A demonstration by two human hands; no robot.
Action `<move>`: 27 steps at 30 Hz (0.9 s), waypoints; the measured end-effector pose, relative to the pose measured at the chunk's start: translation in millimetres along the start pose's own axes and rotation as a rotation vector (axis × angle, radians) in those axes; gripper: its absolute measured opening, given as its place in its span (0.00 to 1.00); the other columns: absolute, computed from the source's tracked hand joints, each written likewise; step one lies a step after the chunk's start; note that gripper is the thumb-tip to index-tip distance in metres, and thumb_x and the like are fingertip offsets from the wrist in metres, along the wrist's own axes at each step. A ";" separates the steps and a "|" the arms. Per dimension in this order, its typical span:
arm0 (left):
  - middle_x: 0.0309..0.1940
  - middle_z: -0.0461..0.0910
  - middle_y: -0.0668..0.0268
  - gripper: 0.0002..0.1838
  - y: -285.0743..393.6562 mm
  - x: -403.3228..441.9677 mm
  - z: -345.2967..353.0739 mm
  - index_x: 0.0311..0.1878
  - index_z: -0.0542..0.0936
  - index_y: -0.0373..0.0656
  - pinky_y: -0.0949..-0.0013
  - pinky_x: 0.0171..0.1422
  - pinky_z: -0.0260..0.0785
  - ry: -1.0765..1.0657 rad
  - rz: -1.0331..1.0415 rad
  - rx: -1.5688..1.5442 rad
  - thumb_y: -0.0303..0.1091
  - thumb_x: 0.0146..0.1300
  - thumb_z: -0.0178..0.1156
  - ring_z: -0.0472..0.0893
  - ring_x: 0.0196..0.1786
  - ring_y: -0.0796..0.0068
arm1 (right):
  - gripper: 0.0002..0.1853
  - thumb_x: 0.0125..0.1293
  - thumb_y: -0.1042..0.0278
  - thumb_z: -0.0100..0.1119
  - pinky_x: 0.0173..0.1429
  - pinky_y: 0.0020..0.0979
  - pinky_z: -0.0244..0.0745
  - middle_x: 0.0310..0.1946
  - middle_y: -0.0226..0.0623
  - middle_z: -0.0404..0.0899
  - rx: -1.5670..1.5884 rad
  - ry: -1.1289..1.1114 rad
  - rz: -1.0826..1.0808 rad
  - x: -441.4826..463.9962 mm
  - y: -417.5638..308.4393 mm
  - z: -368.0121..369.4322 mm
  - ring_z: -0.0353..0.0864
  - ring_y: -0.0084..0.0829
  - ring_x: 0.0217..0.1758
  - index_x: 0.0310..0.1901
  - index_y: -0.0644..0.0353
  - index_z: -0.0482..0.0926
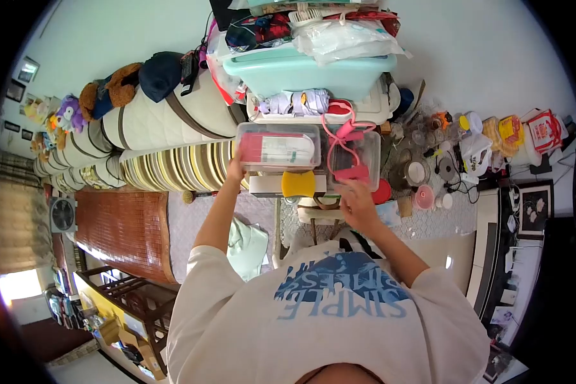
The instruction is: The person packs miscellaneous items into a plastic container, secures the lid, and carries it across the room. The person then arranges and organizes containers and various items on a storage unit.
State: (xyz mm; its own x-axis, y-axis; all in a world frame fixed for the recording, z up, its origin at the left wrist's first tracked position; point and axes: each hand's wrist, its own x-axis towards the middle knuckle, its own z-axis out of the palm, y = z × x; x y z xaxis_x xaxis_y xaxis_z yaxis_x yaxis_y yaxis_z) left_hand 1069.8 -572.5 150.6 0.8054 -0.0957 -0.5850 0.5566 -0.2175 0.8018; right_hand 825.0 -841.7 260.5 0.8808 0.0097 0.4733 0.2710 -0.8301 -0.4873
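Observation:
My left hand (237,168) is at the left edge of a clear plastic box (278,129), its fingers partly hidden against the side. Inside that box lies a red item with a white label (288,150). My right hand (357,202) touches or nearly touches the lower edge of a pink object (352,173) at a second clear box (374,153); its fingertips are bent. A pink cord (331,144) with a pink handle (345,130) loops over the second box. In front of the boxes, a yellow sponge (298,184) rests against a white box (262,185).
Behind stands a mint-green bin (313,73) with bags on top, and a folded umbrella (294,102) lies before it. Jars, a pink cup (424,197) and a red lid (381,191) are at the right. A striped sofa (179,164) is at the left.

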 end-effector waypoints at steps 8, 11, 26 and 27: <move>0.27 0.70 0.65 0.32 -25.6 -16.9 -75.7 0.45 0.70 0.52 0.76 0.28 0.61 0.022 -0.092 -0.381 0.67 0.46 0.50 0.67 0.25 0.76 | 0.18 0.47 0.81 0.50 0.48 0.37 0.61 0.44 0.43 0.67 0.180 -0.115 0.134 -9.2 -33.1 30.0 0.68 0.42 0.44 0.44 0.61 0.69; 0.31 0.70 0.61 0.33 -31.1 -42.1 -102.8 0.46 0.70 0.52 0.74 0.31 0.62 0.173 -0.067 -0.411 0.67 0.45 0.51 0.68 0.29 0.74 | 0.17 0.48 0.79 0.49 0.47 0.37 0.62 0.43 0.44 0.67 0.159 -0.194 0.102 -14.4 -36.0 31.5 0.69 0.42 0.43 0.44 0.63 0.68; 0.40 0.66 0.57 0.39 -125.8 -184.9 -162.2 0.58 0.58 0.52 0.70 0.41 0.60 0.438 0.122 -1.000 0.66 0.48 0.48 0.67 0.37 0.65 | 0.15 0.51 0.74 0.47 0.39 0.38 0.68 0.36 0.43 0.69 0.259 -0.582 0.039 -36.4 -91.7 70.3 0.71 0.44 0.37 0.42 0.63 0.68; 0.40 0.66 0.58 0.38 -136.3 -197.0 -157.4 0.58 0.58 0.54 0.70 0.40 0.60 0.505 0.088 -1.063 0.66 0.48 0.48 0.67 0.37 0.66 | 0.15 0.51 0.74 0.47 0.40 0.38 0.68 0.38 0.44 0.70 0.276 -0.625 0.045 -36.4 -99.6 69.4 0.71 0.44 0.38 0.43 0.62 0.69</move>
State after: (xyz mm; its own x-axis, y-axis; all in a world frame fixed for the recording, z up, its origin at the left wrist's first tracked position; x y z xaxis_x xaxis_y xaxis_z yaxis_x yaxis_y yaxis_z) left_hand 867.4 -371.2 175.7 0.7059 0.3769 -0.5997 0.1935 0.7118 0.6752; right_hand 792.9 -720.6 241.0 0.9298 0.3673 -0.0243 0.2445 -0.6657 -0.7050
